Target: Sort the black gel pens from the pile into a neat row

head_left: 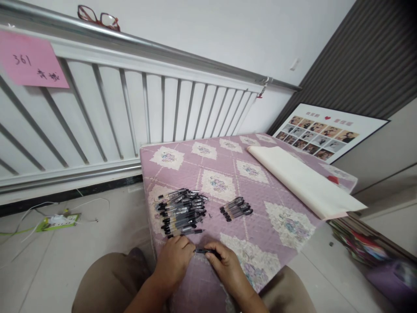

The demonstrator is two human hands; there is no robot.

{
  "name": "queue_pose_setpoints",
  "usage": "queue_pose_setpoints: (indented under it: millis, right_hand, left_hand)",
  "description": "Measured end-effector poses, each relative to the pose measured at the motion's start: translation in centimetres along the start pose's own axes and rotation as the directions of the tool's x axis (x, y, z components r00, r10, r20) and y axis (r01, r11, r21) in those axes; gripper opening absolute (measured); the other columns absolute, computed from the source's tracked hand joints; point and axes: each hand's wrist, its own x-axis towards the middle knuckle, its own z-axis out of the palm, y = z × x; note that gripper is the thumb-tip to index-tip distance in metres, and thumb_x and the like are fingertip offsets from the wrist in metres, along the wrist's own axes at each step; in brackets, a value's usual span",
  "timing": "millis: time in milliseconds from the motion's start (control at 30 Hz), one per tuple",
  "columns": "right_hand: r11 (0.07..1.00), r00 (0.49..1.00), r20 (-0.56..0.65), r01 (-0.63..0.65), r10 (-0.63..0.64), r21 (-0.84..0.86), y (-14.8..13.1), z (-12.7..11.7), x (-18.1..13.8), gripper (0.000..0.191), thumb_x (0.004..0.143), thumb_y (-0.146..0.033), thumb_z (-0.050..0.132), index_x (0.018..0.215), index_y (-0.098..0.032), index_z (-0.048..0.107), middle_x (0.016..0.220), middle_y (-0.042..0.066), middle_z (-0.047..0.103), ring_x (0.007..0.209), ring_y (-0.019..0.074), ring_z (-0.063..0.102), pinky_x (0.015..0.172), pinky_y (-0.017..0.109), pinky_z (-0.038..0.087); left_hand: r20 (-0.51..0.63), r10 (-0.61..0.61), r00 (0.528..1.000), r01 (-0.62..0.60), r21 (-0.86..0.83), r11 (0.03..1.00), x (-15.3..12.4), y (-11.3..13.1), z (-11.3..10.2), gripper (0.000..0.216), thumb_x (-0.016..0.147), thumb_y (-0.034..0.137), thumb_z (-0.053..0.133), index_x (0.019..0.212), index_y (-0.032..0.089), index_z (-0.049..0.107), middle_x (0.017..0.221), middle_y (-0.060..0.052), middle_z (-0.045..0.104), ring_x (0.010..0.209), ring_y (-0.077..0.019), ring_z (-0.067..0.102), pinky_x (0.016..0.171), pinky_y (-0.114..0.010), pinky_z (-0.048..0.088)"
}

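Observation:
Between my two hands, near the front edge of the cloth-covered table, is a black pen (pixel 202 251). My left hand (pixel 175 262) is closed around its left end, hiding that part. The fingers of my right hand (pixel 228 266) pinch its dark right end. Just beyond my left hand lies a large pile of clear-barrelled pens with black ends (pixel 182 213), most of them pointing sideways. To the right of it, a smaller group of pens (pixel 236 208) rests side by side. A tiny dark piece (pixel 210 215) lies between the pile and the group.
A cream folded sheet (pixel 289 178) lies across the table's right side, over the purple flowered cloth (pixel 211 161). Behind stands a white radiator (pixel 192 104), with glasses (pixel 97 18) on top. A power strip (pixel 58 221) with cables is on the floor at left.

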Motion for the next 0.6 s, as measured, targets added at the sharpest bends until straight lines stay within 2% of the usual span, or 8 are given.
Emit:
queue_pose_setpoints:
  millis: [367, 500, 600]
  right_hand:
    - [0.999, 0.999, 0.041, 0.036, -0.035, -0.021, 0.04, -0.27, -0.12, 0.011, 0.084, -0.028, 0.056, 0.084, -0.024, 0.066, 0.080, 0.000, 0.070, 0.077, 0.0190, 0.063, 0.073, 0.028, 0.045]
    - [1.000, 0.999, 0.035, 0.018, -0.017, -0.026, -0.03, -0.37, -0.28, 0.010, 0.084, -0.026, 0.056, 0.083, -0.023, 0.065, 0.082, 0.001, 0.069, 0.079, 0.0193, 0.062, 0.074, 0.028, 0.044]
    - [0.999, 1.000, 0.022, -0.009, 0.008, 0.034, -0.11, -0.57, -0.30, 0.010, 0.083, -0.028, 0.056, 0.083, -0.022, 0.064, 0.081, 0.001, 0.067, 0.078, 0.0190, 0.061, 0.072, 0.028, 0.045]
  left_hand:
    - [-0.051, 0.029, 0.998, -0.027, 0.039, 0.999, -0.12, 0.48, 0.48, 0.014, 0.091, 0.016, 0.052, 0.086, 0.022, 0.065, 0.085, -0.001, 0.062, 0.083, -0.0198, 0.055, 0.073, -0.031, 0.042]
    - [-0.059, 0.038, 0.998, -0.036, 0.028, 0.999, -0.05, 0.54, 0.64, 0.015, 0.091, 0.016, 0.052, 0.088, 0.022, 0.064, 0.087, 0.000, 0.063, 0.085, -0.0203, 0.056, 0.074, -0.032, 0.043]
    - [-0.090, 0.037, 0.995, -0.038, -0.006, 0.999, -0.21, 0.56, 0.63, 0.015, 0.090, 0.017, 0.052, 0.094, 0.024, 0.065, 0.090, -0.001, 0.065, 0.086, -0.0206, 0.058, 0.076, -0.033, 0.045]
